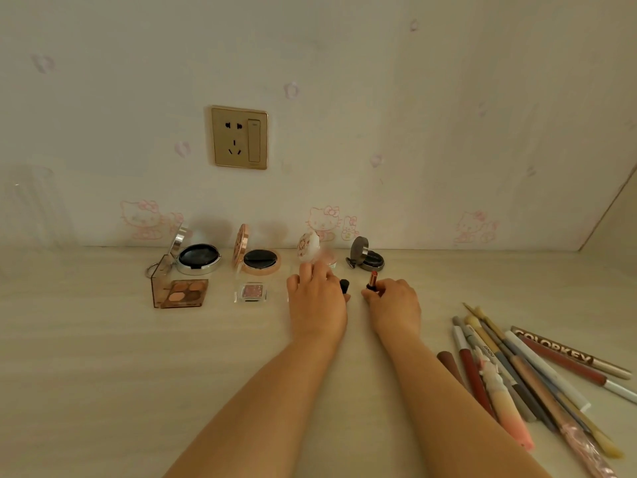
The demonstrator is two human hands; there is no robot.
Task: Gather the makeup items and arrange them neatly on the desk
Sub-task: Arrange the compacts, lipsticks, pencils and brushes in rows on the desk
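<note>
The open lipstick (372, 281) stands upright on the desk (103, 357), its red tip bared, in front of the small dark compact (365, 258) at the right end of the back row; the right hand (393, 303) pinches its base between fingertips and thumb. Just to its left the left hand (315, 298) holds what looks like the black lipstick cap (344, 286) at the thumb side, while its fingers reach forward toward the small white and pink compact (312, 251); those fingers are blurred, so whether they touch the compact cannot be told. The step in hand seems to be setting the lipstick and its cap into the front row, which already runs from the brown eyeshadow palette (184, 293) through the little glitter eyeshadow (253, 292), each lying before an open compact: the silver one (198, 258) and the rose-gold one (258, 260). All stand close along the wall (379, 98) under the gold socket (239, 138), so the row looks well begun. The next move likely calls for lining the lipstick up squarely with the compact behind it and letting go gently, since a thin upright tube may tip easily. Well apart, at the near right of the desk, a loose heap of pencils and brushes (517, 374) lies crossed over one another, untouched, and will probably need sorting after this.
</note>
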